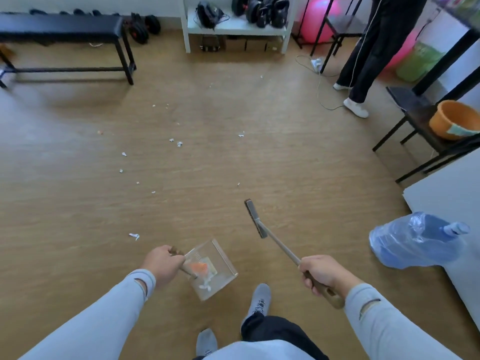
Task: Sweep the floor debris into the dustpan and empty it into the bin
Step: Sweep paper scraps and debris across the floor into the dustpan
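My left hand (162, 263) grips the wooden handle of a clear dustpan (223, 258), held above the floor near my feet; orange and white scraps lie inside it. My right hand (320, 274) grips the wooden handle of a small broom (255, 218), whose dark brush head hangs ahead of me, to the right of the pan. Several white paper scraps (179, 144) are scattered over the wood floor ahead, one scrap (134, 236) close to my left hand, and an orange bit (100, 132) lies at far left.
A blue plastic bag (415, 242) lies on the floor at right beside a white board. An orange basin (453, 119) sits on a black stool. A person's legs (363, 61) stand at back right near a cable. Black bench (65, 29) back left, white shelf (233, 27) behind.
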